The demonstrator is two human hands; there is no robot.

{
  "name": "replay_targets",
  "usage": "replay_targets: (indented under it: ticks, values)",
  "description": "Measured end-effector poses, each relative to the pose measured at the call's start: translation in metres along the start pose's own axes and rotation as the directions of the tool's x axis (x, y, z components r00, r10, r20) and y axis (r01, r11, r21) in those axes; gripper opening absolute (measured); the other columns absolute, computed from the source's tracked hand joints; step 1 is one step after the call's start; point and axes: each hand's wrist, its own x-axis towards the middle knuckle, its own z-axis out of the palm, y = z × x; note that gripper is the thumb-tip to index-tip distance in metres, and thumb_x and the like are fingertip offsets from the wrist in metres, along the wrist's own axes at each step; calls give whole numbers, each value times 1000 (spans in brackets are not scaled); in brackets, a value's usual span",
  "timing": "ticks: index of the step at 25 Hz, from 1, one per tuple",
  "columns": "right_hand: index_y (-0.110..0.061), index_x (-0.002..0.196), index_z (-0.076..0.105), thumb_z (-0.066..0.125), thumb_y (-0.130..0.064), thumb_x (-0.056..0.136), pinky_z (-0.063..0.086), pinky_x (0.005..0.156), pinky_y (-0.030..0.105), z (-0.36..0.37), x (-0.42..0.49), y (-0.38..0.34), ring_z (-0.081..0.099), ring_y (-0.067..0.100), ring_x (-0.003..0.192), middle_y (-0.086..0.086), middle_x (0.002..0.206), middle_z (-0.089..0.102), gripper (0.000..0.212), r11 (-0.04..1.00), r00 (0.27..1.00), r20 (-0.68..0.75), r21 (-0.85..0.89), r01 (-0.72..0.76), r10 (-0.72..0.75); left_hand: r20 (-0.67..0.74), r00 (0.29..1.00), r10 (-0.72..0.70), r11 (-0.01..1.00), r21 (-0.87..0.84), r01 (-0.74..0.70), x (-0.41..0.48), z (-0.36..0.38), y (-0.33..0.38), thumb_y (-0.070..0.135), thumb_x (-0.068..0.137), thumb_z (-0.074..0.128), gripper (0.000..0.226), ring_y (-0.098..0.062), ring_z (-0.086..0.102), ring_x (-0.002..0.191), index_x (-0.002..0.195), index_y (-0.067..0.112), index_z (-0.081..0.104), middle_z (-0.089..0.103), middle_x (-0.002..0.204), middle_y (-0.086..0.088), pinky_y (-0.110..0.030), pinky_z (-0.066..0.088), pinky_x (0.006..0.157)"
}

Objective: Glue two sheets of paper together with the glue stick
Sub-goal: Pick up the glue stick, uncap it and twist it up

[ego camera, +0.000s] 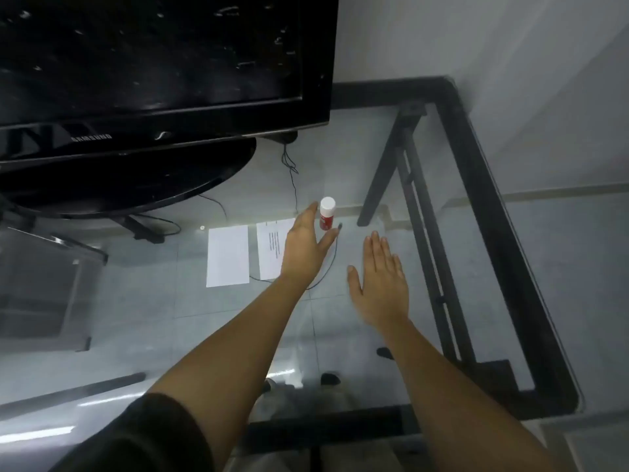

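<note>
A red glue stick (pixel 326 214) with a white cap stands upright on the glass table. My left hand (pixel 306 247) reaches toward it with fingers and thumb spread on either side of the stick, not closed on it. A blank white sheet (pixel 227 255) lies flat to the left. A second sheet with printed text (pixel 272 248) lies beside it, its right part hidden under my left hand. My right hand (pixel 381 281) hovers flat and open to the right of the glue stick, holding nothing.
A black monitor (pixel 153 69) on a round stand (pixel 136 185) fills the back left. The glass table (pixel 374 158) has a black frame (pixel 493 212) along the right and front. Thin cables (pixel 292 178) run behind the sheets.
</note>
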Motion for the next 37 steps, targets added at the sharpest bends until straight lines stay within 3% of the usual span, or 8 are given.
replay_targets:
  ticks: [4,11,14,16,21,25,31,37]
  values:
    - [-16,146,-4,16,-48,94,-6,113,33,-1,1,0,-5,17,143,3,157,-2,64,999,1000,-19,-33,11,-12,-77,996,-39,999,15,40,6,2,2,25,88,60,31,-17,55,93,115,10,54,63,113,-10,-24,37,77]
    - [-17,145,15,35,-42,95,8,115,36,-20,6,-4,11,20,143,2,156,14,60,983,998,39,175,-52,46,-25,995,100,994,-36,-101,-20,-35,3,30,92,52,37,-17,52,84,126,14,51,49,99,-4,-23,44,73]
    - [-22,128,48,46,-39,93,40,95,26,-60,26,-17,47,17,120,2,134,50,39,750,981,79,635,-187,178,11,993,120,992,-39,-120,-26,-55,3,31,91,54,36,-13,52,82,124,16,55,49,95,-1,-21,44,72]
    - [-34,113,54,46,-47,91,40,78,16,-87,36,-34,55,11,105,-7,117,59,27,564,983,117,806,-179,144,21,987,159,987,-13,-159,-28,-62,8,30,90,57,37,-6,48,78,123,15,57,47,92,2,-9,37,70]
    - [-27,100,62,59,-38,87,42,72,11,-112,48,-58,59,2,85,-18,89,61,17,542,997,68,836,-82,44,55,965,258,963,61,-261,-26,-71,18,30,89,58,39,-4,45,75,123,12,56,47,94,2,0,33,68]
    - [-30,98,63,60,-35,86,43,72,9,-114,69,-53,60,-7,82,-21,92,63,13,418,985,43,902,-110,167,15,985,175,983,46,-175,-23,-81,5,32,89,58,40,-6,47,79,123,12,56,47,97,2,-3,35,67]
    - [-16,132,43,67,-17,83,47,87,27,-66,100,-59,56,14,95,1,103,60,55,752,996,-45,659,-29,79,-40,997,73,996,49,-71,-20,-93,-16,31,89,58,40,-14,49,88,124,13,56,49,99,1,-13,36,68]
    - [-14,139,30,68,-17,81,46,94,36,-39,110,-54,55,26,109,11,120,58,69,840,999,-11,542,-39,53,-45,997,68,997,41,-66,-20,-104,-23,28,88,60,40,-16,50,89,124,11,56,50,99,-2,-20,40,72]
